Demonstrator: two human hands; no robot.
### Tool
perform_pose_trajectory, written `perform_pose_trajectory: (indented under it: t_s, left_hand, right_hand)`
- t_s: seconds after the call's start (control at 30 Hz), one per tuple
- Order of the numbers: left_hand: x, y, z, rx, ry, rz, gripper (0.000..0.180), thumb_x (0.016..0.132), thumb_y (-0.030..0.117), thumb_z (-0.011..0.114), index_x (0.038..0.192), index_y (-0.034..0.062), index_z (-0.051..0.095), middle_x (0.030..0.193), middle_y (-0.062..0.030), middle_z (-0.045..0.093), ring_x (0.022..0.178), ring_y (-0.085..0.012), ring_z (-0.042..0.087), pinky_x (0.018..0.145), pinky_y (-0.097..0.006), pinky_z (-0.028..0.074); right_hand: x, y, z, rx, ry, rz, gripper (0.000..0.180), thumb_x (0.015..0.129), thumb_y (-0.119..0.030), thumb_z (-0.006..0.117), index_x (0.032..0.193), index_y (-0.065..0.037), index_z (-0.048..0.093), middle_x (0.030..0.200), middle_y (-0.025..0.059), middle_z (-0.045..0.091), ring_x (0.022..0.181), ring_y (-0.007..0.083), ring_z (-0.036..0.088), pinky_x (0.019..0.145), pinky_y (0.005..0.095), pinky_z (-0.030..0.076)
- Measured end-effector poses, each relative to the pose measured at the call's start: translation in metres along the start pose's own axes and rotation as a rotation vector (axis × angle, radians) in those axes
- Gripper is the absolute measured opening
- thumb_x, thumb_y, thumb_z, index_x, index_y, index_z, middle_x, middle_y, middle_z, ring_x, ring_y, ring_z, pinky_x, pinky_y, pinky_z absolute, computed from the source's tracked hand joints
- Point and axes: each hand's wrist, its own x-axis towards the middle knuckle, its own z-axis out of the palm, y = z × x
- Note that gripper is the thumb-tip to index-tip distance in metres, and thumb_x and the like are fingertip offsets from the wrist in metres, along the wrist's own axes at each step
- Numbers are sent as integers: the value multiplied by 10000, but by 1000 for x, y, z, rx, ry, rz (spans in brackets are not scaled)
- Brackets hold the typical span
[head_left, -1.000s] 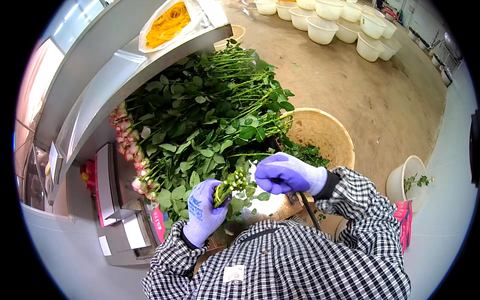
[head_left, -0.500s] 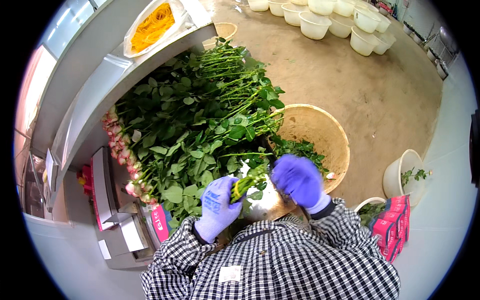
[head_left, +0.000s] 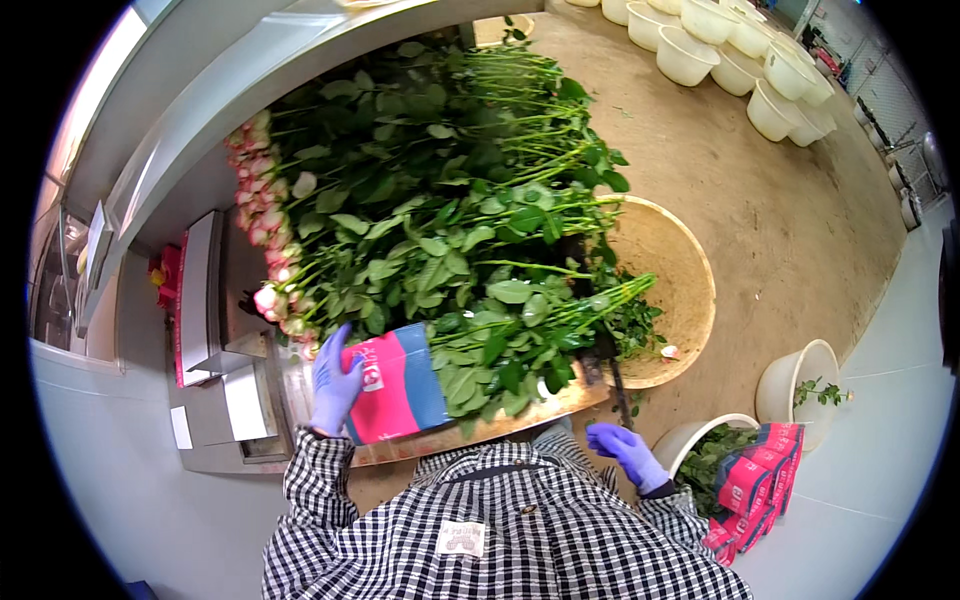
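My left hand (head_left: pixel 335 382), in a purple glove, grips the pink end of a pink and blue paper sleeve (head_left: pixel 395 381) wrapped round a bunch of roses (head_left: pixel 500 345) lying on the wooden bench edge (head_left: pixel 520 420). The bunch's green stems and leaves stick out to the right. My right hand (head_left: pixel 625 450), also gloved, hangs low beside my body with fingers apart, holding nothing, close to a white bucket (head_left: pixel 690 440) of leaves.
A big heap of pink-headed roses (head_left: pixel 420 190) covers the bench. A round wicker basket (head_left: pixel 675 290) sits on the floor to the right. A stack of pink sleeves (head_left: pixel 760 485) lies by the bucket. Several white buckets (head_left: pixel 740 60) stand far off.
Both hands held a small bunch of stems before. Now the left hand holds a sleeved bunch on the bench, and the right hand has dropped down to the right, holding nothing.
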Motion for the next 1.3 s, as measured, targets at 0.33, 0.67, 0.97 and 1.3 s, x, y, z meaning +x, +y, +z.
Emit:
perform_pose_trajectory:
  t_s: [0.33,0.67,0.97,1.3]
  left_hand:
    - [-98,-72,-54,-902,-298,-363,241,746,76,756,913,35,587,815,-18,611,735,-100,573,652,-235,472]
    - [-34,-6,-128,-413,-430,936,267,718,169,678,982,143,646,943,-29,607,938,-270,590,844,-407,474]
    - [245,13,-315,707,237,175,480,824,402,666,1207,122,588,1203,-112,572,1161,-268,535,926,-420,454]
    - [288,-29,-365,288,111,269,113,815,149,677,900,74,679,840,-97,695,795,-237,670,720,-366,514]
  right_hand:
    - [143,10,208,722,-250,-243,483,925,-369,605,1299,-88,484,1239,60,583,1099,194,594,917,324,514]
    - [49,-90,228,617,-76,-742,547,933,-379,577,1356,-59,443,1330,121,522,1177,251,533,1032,377,422]
    - [-58,-129,120,285,495,-902,526,928,-351,585,1342,-53,456,1314,119,529,1162,245,537,1018,369,426]
    - [-69,-48,95,293,672,-658,502,923,-319,595,1325,-46,470,1296,116,537,1146,237,540,1003,361,431]
